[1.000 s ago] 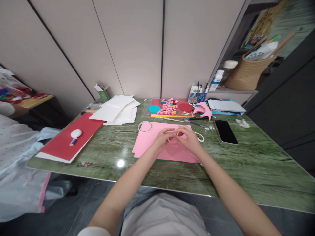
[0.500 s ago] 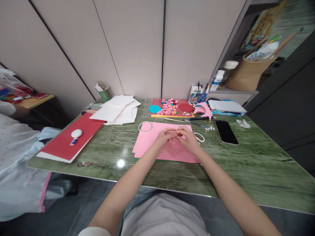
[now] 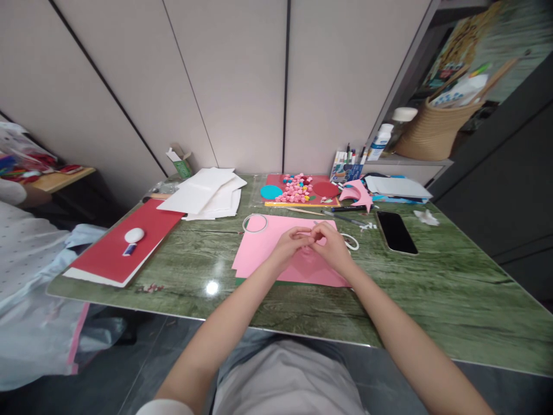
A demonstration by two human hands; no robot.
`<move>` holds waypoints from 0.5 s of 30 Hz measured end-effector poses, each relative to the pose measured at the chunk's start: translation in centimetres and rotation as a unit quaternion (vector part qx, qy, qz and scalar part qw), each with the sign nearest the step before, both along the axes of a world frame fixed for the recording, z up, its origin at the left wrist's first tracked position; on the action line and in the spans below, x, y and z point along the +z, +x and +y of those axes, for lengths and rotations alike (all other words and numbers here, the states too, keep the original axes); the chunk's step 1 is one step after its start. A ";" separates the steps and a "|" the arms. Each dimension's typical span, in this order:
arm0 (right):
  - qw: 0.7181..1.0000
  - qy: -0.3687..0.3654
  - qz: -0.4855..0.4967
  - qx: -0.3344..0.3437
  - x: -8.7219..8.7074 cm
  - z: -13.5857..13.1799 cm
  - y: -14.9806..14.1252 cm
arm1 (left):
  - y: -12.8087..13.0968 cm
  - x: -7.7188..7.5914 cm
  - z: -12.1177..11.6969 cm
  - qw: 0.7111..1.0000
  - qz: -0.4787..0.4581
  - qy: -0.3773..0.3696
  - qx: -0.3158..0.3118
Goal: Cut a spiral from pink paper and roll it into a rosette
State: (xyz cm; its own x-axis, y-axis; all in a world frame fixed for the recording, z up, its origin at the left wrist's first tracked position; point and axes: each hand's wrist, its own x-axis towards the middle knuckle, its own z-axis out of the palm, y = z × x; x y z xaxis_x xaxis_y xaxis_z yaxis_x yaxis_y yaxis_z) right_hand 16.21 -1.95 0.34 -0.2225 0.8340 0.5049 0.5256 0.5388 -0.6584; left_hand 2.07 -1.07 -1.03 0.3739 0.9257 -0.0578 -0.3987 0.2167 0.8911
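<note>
Above a stack of pink paper (image 3: 259,253), my left hand (image 3: 290,245) and my right hand (image 3: 332,245) meet fingertip to fingertip. Both are closed in a pinch, and whatever lies between the fingers is too small and hidden to make out. Just right of my right hand, white loop handles (image 3: 351,242), apparently of scissors, lie partly covered by it. A thin pale ring (image 3: 245,223) rests over the upper left corner of the pink paper. Green paper (image 3: 283,282) shows under the stack's front edge.
Small folded pink pieces (image 3: 298,189) are heaped on a red sheet at the back. A black phone (image 3: 396,231) lies to the right, white sheets (image 3: 196,190) and red paper (image 3: 108,248) to the left. Markers (image 3: 349,161) stand behind. Another person's sleeve (image 3: 11,190) shows at far left.
The fingers of both hands have shifted slightly, with my right fingers curling in more tightly. The things on the table have stayed in place.
</note>
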 end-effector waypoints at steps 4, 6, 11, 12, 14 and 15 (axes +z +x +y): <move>1.000 -0.009 -0.004 0.007 0.2 0.0 0.1 | -0.3 -0.3 0.3 1.000 0.006 -0.021 0.019; 1.000 -0.004 0.000 0.012 0.3 0.0 0.2 | -0.4 -0.4 0.4 0.999 0.010 -0.030 0.023; 1.000 0.007 0.008 0.023 -0.1 0.2 0.4 | -0.5 -0.3 0.5 0.999 0.013 -0.035 0.019; 1.000 0.007 0.008 0.028 -0.2 0.2 0.4 | -0.5 -0.3 0.5 0.999 0.011 -0.033 0.021; 0.999 0.004 0.000 0.042 -0.4 0.3 0.4 | -0.4 -0.3 0.4 0.999 0.001 -0.031 0.026; 0.999 0.004 -0.006 0.050 -0.5 0.4 0.4 | -0.4 -0.2 0.4 0.999 -0.005 -0.030 0.029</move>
State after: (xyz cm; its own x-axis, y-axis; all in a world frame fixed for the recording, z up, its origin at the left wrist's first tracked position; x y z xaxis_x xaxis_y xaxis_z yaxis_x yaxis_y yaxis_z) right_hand 16.56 -1.55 -0.15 -0.3095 0.8036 0.5083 0.4768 0.5937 -0.6482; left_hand 1.69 -0.67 -1.24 0.3211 0.9405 -0.1109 -0.4206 0.2466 0.8731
